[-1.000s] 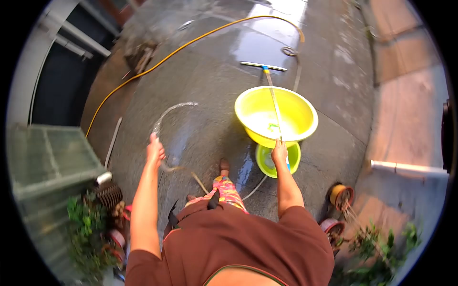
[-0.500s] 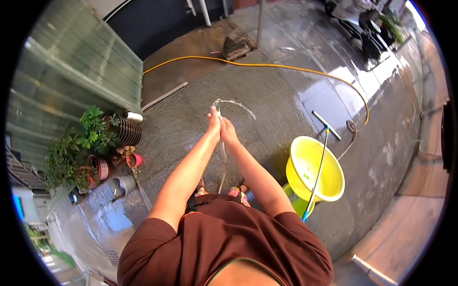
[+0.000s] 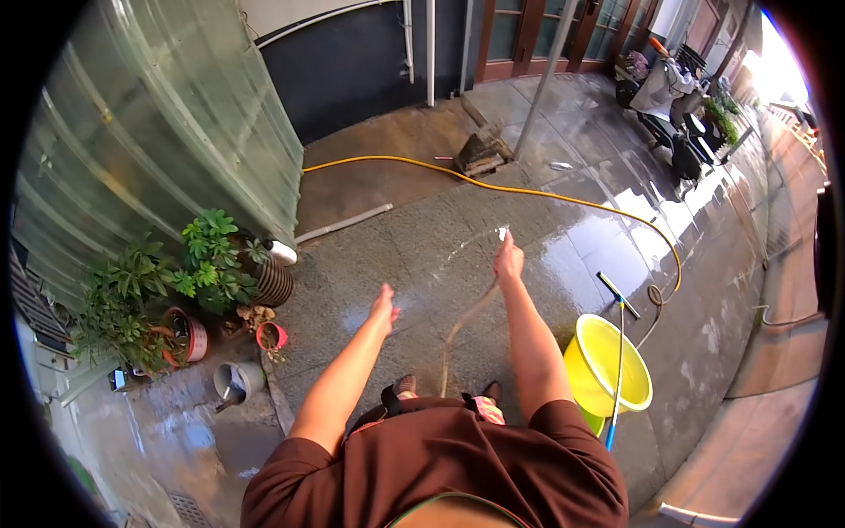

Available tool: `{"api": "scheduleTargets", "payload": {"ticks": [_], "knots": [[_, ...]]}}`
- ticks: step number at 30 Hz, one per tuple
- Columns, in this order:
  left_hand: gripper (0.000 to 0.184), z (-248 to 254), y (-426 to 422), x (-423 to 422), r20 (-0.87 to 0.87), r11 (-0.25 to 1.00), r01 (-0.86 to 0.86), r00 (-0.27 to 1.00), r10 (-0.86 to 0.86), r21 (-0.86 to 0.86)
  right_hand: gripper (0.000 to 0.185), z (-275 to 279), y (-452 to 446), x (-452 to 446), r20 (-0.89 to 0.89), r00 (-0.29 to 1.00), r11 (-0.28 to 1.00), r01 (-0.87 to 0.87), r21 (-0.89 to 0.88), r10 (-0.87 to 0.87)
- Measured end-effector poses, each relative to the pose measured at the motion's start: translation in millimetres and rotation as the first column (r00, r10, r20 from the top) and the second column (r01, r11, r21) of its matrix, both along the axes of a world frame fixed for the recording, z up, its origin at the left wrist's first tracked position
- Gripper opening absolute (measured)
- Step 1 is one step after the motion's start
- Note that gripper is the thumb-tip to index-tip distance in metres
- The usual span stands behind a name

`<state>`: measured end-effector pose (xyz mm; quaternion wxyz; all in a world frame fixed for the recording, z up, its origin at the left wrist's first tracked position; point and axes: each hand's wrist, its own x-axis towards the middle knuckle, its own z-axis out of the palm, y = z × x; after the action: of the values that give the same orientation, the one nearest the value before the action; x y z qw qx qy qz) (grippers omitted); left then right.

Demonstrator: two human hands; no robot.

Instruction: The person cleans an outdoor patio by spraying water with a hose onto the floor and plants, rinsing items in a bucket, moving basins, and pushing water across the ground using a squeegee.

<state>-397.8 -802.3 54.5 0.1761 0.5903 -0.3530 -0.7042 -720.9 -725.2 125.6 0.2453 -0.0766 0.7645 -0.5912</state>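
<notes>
My right hand (image 3: 509, 260) is closed around the end of a clear hose (image 3: 459, 327), held out in front of me. From its pale tip a thin stream of water (image 3: 473, 239) arcs to the left. The hose hangs in a curve from that hand down towards my feet. My left hand (image 3: 384, 311) is apart from the hose, over the wet paving, with its fingers loosely spread and nothing in them.
To the right stands a yellow basin (image 3: 607, 365) with a squeegee (image 3: 620, 352) leaning across it. A yellow hose (image 3: 537, 191) snakes over the wet paving (image 3: 422, 246). Potted plants (image 3: 211, 264) and a grey bucket (image 3: 242, 380) are at left. A scooter (image 3: 673, 114) is parked far right.
My hands were together at the hose tip. They have parted: the right moved right with the hose, the left moved left and down, off it. The view has tilted up.
</notes>
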Motion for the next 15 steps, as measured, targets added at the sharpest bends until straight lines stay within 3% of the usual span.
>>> {"api": "scheduleTargets", "payload": {"ticks": [1, 2, 5, 11, 13, 15], "knots": [[0.069, -16, -12, 40, 0.032, 0.999, -0.037, 0.999, 0.035, 0.040, 0.056, -12, -5, -2, -0.129, 0.991, 0.997, 0.038, 0.072, -0.028], [0.063, -26, -20, 79, 0.091, 0.995, -0.083, 0.993, 0.078, 0.055, 0.061, 9, -3, 5, -0.126, 0.991, 0.968, -0.001, 0.253, 0.034], [0.056, -65, -35, 201, 0.212, 0.972, -0.226, 0.955, 0.209, 0.061, 0.052, 68, -12, 36, -0.285, 0.945, 0.863, 0.008, 0.504, 0.158], [0.051, -77, 8, 377, 0.318, 0.837, -0.537, 0.816, 0.484, 0.104, 0.048, 115, -43, 43, -0.411, 0.885, 0.854, 0.029, 0.519, 0.220], [0.053, -106, 30, 423, 0.352, 0.826, -0.555, 0.796, 0.492, 0.101, 0.047, 129, -44, 44, -0.419, 0.890, 0.860, 0.061, 0.506, 0.183], [0.051, -105, 56, 435, 0.430, 0.805, -0.589, 0.745, 0.510, 0.065, 0.047, 141, -39, 44, -0.442, 0.890, 0.868, 0.127, 0.481, 0.115]]}}
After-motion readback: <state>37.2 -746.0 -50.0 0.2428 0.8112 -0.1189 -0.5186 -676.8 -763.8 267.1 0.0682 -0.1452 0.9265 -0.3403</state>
